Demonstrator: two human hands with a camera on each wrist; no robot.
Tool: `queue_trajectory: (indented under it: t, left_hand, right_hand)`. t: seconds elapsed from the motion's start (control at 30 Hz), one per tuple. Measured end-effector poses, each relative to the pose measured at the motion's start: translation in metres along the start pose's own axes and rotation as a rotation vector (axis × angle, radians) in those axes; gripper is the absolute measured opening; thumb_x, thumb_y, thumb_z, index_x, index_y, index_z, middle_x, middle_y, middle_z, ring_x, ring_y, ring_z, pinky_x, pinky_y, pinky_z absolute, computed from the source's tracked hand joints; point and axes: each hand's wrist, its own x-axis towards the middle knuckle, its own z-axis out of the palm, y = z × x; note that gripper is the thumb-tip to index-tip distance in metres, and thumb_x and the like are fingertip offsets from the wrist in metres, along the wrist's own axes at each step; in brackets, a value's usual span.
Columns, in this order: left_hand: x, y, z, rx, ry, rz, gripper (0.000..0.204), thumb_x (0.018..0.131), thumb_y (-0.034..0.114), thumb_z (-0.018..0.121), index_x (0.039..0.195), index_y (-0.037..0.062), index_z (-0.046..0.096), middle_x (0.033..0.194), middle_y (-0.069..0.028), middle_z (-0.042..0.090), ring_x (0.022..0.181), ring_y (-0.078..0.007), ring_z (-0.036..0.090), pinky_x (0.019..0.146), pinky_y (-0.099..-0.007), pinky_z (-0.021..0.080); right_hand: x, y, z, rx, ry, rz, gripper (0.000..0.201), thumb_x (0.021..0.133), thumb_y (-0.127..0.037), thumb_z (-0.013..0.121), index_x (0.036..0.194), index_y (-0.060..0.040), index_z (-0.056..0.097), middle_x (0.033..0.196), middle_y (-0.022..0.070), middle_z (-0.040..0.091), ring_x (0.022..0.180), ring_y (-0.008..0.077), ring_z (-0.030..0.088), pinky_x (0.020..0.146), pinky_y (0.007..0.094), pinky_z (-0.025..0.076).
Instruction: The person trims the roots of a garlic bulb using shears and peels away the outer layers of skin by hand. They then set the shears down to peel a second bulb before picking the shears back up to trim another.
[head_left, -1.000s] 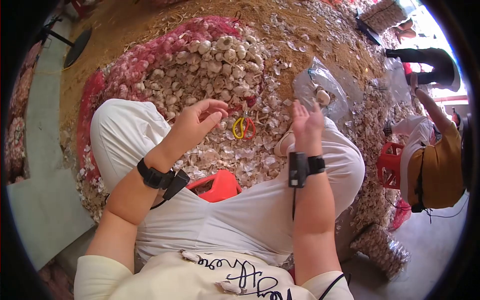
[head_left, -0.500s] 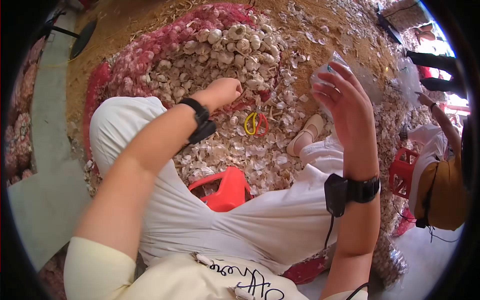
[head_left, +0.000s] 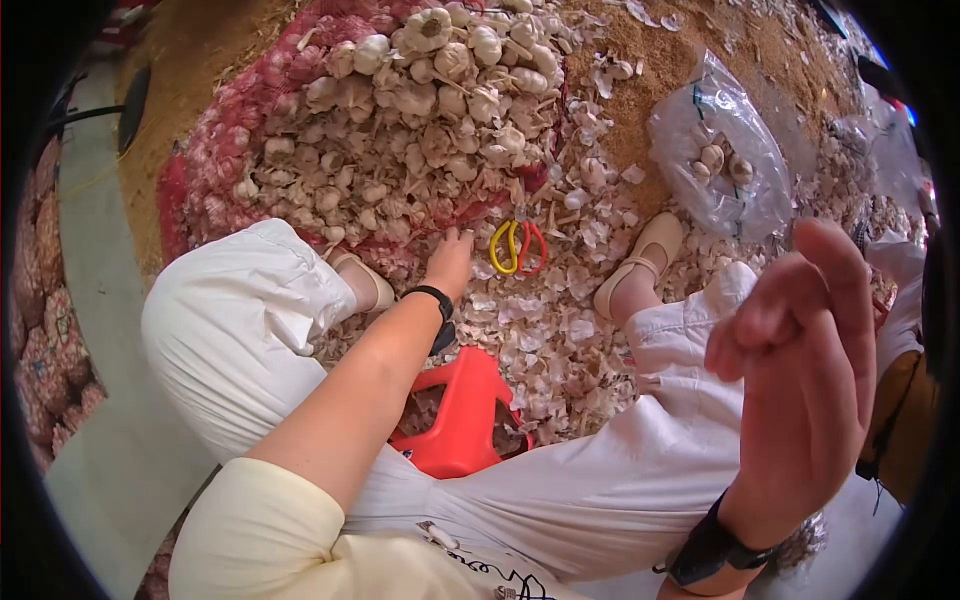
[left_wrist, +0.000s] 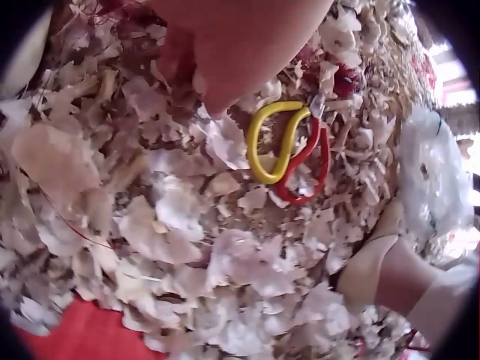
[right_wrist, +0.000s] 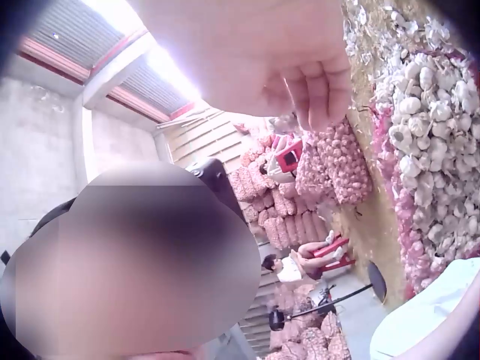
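My left hand [head_left: 452, 262] reaches down to the papery garlic skins at the near edge of the garlic heap [head_left: 400, 120], its fingers pointing away and nothing seen between them. Just right of it lie scissors with one yellow and one red handle [head_left: 517, 248]; in the left wrist view the scissors [left_wrist: 289, 154] are beside the blurred left hand [left_wrist: 232, 45]. My right hand [head_left: 800, 370] is raised close to the head camera, fingers loosely bent and no object in them. In the right wrist view the right hand [right_wrist: 262, 60] has its fingers bent too.
A clear plastic bag [head_left: 690, 120] with a few garlic bulbs [head_left: 712, 160] lies right of the heap. Red mesh [head_left: 230, 140] borders the heap. A red stool [head_left: 465, 400] stands between my legs. In the right wrist view, stacked sacks [right_wrist: 289, 225] and seated people appear behind.
My left hand has moved from the garlic heap's edge down towards the skins beside the scissors. My right hand has come away from the plastic bag and up towards the camera.
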Motion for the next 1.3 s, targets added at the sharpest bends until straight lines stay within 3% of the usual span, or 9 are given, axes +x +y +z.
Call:
queue_trajectory:
  t: [0.1, 0.17, 0.27, 0.4, 0.53, 0.6, 0.7, 0.97, 1.3]
  left_hand:
    - [0.015, 0.016, -0.009, -0.272, 0.053, -0.125, 0.027, 0.085, 0.021, 0.063, 0.107, 0.0065, 0.054, 0.099, -0.0135, 0.057, 0.089, -0.0336, 0.059, 0.076, -0.0403, 0.05]
    - [0.025, 0.033, -0.028, -1.339, -0.364, -0.39, 0.026, 0.093, 0.034, 0.055, 0.101, 0.0093, 0.055, 0.084, -0.0054, 0.059, 0.072, -0.021, 0.058, 0.063, -0.0326, 0.047]
    - [0.023, 0.065, -0.064, -1.929, -0.725, -0.253, 0.033, 0.098, 0.042, 0.048, 0.1, 0.0099, 0.056, 0.079, -0.002, 0.056, 0.064, -0.0116, 0.053, 0.056, -0.0253, 0.042]
    - [0.015, 0.097, -0.099, -1.958, -0.636, -0.289, 0.039, 0.099, 0.044, 0.045, 0.106, 0.0078, 0.056, 0.079, -0.0026, 0.058, 0.062, -0.0127, 0.054, 0.055, -0.0265, 0.044]
    - [0.021, 0.073, -0.073, -1.661, -0.42, -0.189, 0.04, 0.097, 0.04, 0.05, 0.114, 0.0049, 0.057, 0.09, -0.0071, 0.066, 0.078, -0.0193, 0.064, 0.069, -0.0333, 0.051]
    - [0.029, 0.057, -0.049, -0.93, -0.147, -0.175, 0.043, 0.093, 0.043, 0.055, 0.109, 0.0026, 0.055, 0.091, -0.0123, 0.065, 0.082, -0.0227, 0.065, 0.071, -0.0335, 0.051]
    - [0.023, 0.052, -0.03, -0.35, -0.025, -0.146, 0.049, 0.087, 0.043, 0.063, 0.11, 0.0012, 0.054, 0.092, -0.0179, 0.066, 0.084, -0.0299, 0.066, 0.073, -0.0395, 0.051]
    - [0.047, 0.084, -0.021, -0.073, -0.044, -0.205, 0.048, 0.084, 0.037, 0.067, 0.111, -0.0012, 0.053, 0.088, -0.0184, 0.067, 0.084, -0.035, 0.066, 0.071, -0.044, 0.052]
    - [0.045, 0.084, -0.034, 0.272, -0.168, 0.079, 0.022, 0.079, 0.021, 0.066, 0.092, 0.0034, 0.066, 0.086, -0.0128, 0.069, 0.081, -0.0293, 0.068, 0.069, -0.0408, 0.053]
  right_hand:
    - [-0.005, 0.003, -0.003, -0.075, 0.074, 0.0, 0.045, 0.096, -0.017, 0.041, 0.133, 0.0072, 0.039, 0.084, 0.0078, 0.049, 0.065, 0.0139, 0.049, 0.065, 0.0282, 0.045]
    - [-0.005, 0.001, 0.006, -0.126, 0.049, -0.049, 0.045, 0.096, -0.017, 0.041, 0.133, 0.007, 0.04, 0.085, 0.0078, 0.05, 0.066, 0.0141, 0.051, 0.066, 0.0281, 0.045]
    - [0.004, -0.007, 0.032, -0.187, 0.136, -0.045, 0.044, 0.095, -0.018, 0.043, 0.132, 0.0061, 0.042, 0.087, 0.0076, 0.053, 0.071, 0.0138, 0.053, 0.068, 0.0274, 0.045]
    - [0.008, 0.01, 0.007, -0.175, 0.036, -0.02, 0.041, 0.095, -0.017, 0.047, 0.129, 0.0054, 0.047, 0.091, 0.0078, 0.056, 0.078, 0.0127, 0.053, 0.073, 0.0257, 0.044]
    - [0.0, 0.01, 0.016, -0.115, 0.066, -0.04, 0.039, 0.095, -0.016, 0.048, 0.127, 0.0058, 0.048, 0.09, 0.0077, 0.056, 0.078, 0.0126, 0.053, 0.072, 0.0257, 0.043]
    - [-0.006, 0.01, 0.014, -0.11, 0.068, -0.034, 0.038, 0.095, -0.016, 0.048, 0.127, 0.0059, 0.049, 0.09, 0.0078, 0.056, 0.079, 0.0125, 0.053, 0.071, 0.0255, 0.043]
    - [-0.014, 0.01, 0.01, -0.114, 0.101, -0.038, 0.039, 0.094, -0.015, 0.048, 0.127, 0.0059, 0.048, 0.089, 0.0082, 0.056, 0.078, 0.0118, 0.053, 0.07, 0.025, 0.043]
    - [-0.016, 0.008, 0.006, -0.06, 0.154, 0.04, 0.035, 0.089, -0.015, 0.051, 0.117, 0.006, 0.047, 0.073, 0.0123, 0.058, 0.062, 0.0162, 0.056, 0.059, 0.0261, 0.047]
    - [-0.012, 0.009, 0.012, 0.068, 0.149, 0.185, 0.031, 0.09, -0.016, 0.054, 0.112, 0.0063, 0.05, 0.08, 0.0134, 0.062, 0.069, 0.0165, 0.058, 0.064, 0.0267, 0.047]
